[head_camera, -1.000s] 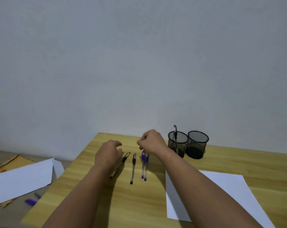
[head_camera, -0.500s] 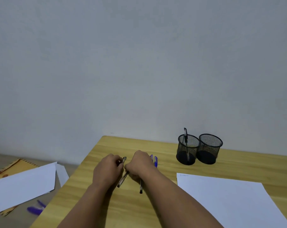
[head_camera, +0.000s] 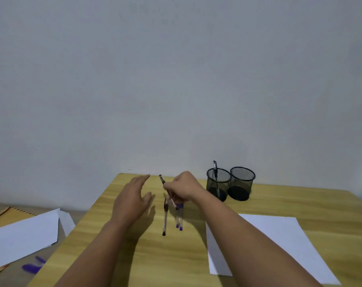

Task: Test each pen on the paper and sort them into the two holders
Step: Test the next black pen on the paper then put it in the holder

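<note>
In the head view, a black-capped pen (head_camera: 163, 181) is pinched in the curled fingers of the right hand (head_camera: 185, 188) and held tilted above the tabletop (head_camera: 134, 255). The left hand (head_camera: 132, 200) is kept beside it with fingers straight and loosely spread, nothing being gripped. Three pens (head_camera: 177, 217) are left lying below. One pen is already stood in the left holder (head_camera: 218, 186); the right holder (head_camera: 242, 184) looks unfilled. Testing appears in hand: the tip must next be carried to the paper (head_camera: 279, 241)
</note>
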Demonstrator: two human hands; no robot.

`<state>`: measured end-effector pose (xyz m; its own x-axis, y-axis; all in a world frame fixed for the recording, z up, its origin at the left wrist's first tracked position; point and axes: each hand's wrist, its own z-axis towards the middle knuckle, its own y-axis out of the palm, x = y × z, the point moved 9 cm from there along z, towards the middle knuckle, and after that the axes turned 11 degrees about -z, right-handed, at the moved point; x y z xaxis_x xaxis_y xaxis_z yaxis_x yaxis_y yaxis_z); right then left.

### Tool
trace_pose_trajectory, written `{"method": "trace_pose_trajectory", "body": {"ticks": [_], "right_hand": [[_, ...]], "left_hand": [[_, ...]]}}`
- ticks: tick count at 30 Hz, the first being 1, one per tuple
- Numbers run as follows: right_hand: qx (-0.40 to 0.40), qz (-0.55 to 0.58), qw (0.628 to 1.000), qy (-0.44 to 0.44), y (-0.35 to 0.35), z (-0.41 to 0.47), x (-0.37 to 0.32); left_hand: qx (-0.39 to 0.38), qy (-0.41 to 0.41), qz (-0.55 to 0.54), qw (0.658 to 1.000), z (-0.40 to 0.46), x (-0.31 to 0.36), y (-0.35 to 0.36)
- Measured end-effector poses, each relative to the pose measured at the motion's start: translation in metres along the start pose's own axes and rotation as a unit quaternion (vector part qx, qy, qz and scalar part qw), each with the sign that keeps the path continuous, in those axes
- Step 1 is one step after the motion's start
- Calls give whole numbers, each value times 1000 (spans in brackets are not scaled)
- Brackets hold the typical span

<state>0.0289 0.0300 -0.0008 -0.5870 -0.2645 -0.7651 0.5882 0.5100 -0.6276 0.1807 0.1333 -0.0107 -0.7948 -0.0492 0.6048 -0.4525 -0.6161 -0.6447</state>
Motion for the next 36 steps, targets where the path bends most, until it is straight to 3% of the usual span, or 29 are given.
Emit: {"method": "trace_pose_trajectory", "body": {"ticks": [4, 9, 11, 14, 18, 22, 26, 28, 30, 33, 36], "right_hand": [[-39, 65, 997, 9, -40, -33, 25], [-34, 208, 977, 24, -89, -64, 63], [-17, 300, 953, 27, -102, -74, 72], [61, 316, 947, 14, -115, -84, 83], [172, 317, 932, 35, -131, -89, 111], [229, 364, 896, 110, -132, -80, 136], [364, 450, 793, 188, -200, -103, 187], [394, 406, 806, 174, -241, -111, 194], [390, 350, 839, 144, -253, -107, 184], [343, 306, 882, 107, -229, -92, 169], [297, 298, 903, 83, -195, -80, 179]], "left_hand": [[-26, 72, -25, 997, -2, 59, 11], [-67, 81, -76, 992, -9, 118, 36], [-74, 84, -104, 988, -10, 141, 45], [-100, 81, -177, 976, -12, 177, 65], [-172, 24, -253, 952, -17, 198, 97], [-209, -60, -330, 919, -22, 212, 118], [-240, -222, -360, 874, -41, 147, 125], [-145, -253, -317, 902, -40, 95, 109], [-70, -220, -174, 957, -36, 75, 95], [-72, -141, 16, 987, -27, 85, 110], [-99, -88, 146, 980, -19, 87, 128]]}}
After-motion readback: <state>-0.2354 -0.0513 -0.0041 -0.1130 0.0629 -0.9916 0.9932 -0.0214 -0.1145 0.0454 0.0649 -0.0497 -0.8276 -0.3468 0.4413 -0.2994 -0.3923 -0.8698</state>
